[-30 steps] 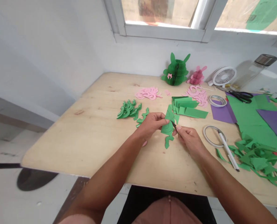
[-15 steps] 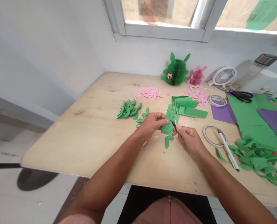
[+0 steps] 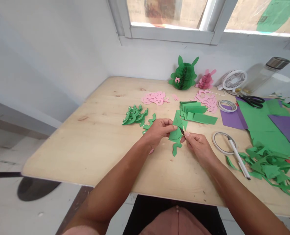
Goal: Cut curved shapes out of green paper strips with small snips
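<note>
Between the thumb and fingers of my left hand (image 3: 161, 130) is a piece of green paper (image 3: 176, 134) with curved outlines on it. My right hand (image 3: 198, 145) pinches a slim dark pointed tool (image 3: 181, 130), whose tip meets the paper; the fingers hide most of it, so its kind is unclear. Just below lies a small curved green cutout (image 3: 176, 148). Left of my left hand is a heap of green cutouts (image 3: 134, 115). Folded green paper strips (image 3: 200, 117) lie just beyond the held sheet.
Pink paper cutouts (image 3: 156, 97) lie farther back. Behind them stand a green honeycomb paper figure (image 3: 184, 76), a pink one (image 3: 206, 80), a white fan (image 3: 233, 80) and a glass bottle (image 3: 259, 78). At right are tape rolls (image 3: 224, 143), a white pen (image 3: 239, 159), black scissors (image 3: 253, 101) and green scraps (image 3: 269, 166).
Hardly anything differs. Both hands keep their grip on the paper and the dark tool, and the camera view has shifted very slightly.
</note>
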Available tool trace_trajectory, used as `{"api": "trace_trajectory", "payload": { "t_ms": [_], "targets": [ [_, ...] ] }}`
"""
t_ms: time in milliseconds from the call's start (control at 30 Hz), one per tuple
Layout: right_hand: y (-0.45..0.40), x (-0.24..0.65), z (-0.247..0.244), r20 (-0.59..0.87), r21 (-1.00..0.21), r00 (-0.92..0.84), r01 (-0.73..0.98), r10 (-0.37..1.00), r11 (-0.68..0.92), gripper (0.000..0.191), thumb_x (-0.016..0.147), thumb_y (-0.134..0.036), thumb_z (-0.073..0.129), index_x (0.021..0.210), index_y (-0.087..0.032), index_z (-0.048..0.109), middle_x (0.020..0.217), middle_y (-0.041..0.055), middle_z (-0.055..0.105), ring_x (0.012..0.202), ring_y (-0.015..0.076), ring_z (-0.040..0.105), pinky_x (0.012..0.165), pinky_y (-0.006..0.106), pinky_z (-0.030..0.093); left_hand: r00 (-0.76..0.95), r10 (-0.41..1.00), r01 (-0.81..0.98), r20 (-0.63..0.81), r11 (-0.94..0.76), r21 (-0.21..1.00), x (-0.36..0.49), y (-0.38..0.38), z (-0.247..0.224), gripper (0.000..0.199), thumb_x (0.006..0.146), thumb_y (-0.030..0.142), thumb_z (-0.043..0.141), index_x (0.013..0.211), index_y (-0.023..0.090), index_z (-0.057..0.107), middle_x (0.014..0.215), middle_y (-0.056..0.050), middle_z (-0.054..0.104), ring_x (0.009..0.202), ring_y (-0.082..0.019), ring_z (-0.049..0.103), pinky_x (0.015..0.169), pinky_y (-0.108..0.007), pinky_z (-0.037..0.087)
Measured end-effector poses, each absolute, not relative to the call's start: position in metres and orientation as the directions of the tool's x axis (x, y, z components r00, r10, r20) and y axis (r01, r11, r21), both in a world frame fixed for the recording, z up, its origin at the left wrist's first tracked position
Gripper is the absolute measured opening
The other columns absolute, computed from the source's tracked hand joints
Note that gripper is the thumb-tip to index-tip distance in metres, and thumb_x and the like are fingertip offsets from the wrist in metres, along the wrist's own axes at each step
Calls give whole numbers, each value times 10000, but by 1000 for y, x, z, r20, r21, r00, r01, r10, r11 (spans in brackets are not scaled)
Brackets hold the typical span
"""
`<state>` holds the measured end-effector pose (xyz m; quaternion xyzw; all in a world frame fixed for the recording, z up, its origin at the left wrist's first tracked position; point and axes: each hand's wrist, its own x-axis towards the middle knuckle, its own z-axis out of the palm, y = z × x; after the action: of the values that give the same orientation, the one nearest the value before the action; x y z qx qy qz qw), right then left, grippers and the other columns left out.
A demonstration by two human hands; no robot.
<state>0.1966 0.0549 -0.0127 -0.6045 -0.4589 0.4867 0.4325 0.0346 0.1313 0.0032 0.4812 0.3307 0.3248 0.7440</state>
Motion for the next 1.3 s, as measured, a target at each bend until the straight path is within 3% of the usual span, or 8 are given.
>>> {"api": "trace_trajectory", "payload": {
  "t_ms": [933,1300],
  "targets": [
    [55,197,-10,-204,-961,105,170,973,-220,594,777,-717,523,696,-144,661,464,-82,250,432,78,163,437,264,83,543,821,-193,-179,329,924,35,132,4,290,665,311,738,612,167,492,615,43,555,562,-78,502,649,-259,427],
    [56,200,-5,-137,-990,282,-51,950,-128,501,756,-647,621,742,-148,665,453,-84,294,418,72,182,424,259,106,537,821,-151,-193,319,936,35,132,4,246,661,295,710,625,167,503,615,37,526,555,-77,472,596,-241,399]
  ]
}}
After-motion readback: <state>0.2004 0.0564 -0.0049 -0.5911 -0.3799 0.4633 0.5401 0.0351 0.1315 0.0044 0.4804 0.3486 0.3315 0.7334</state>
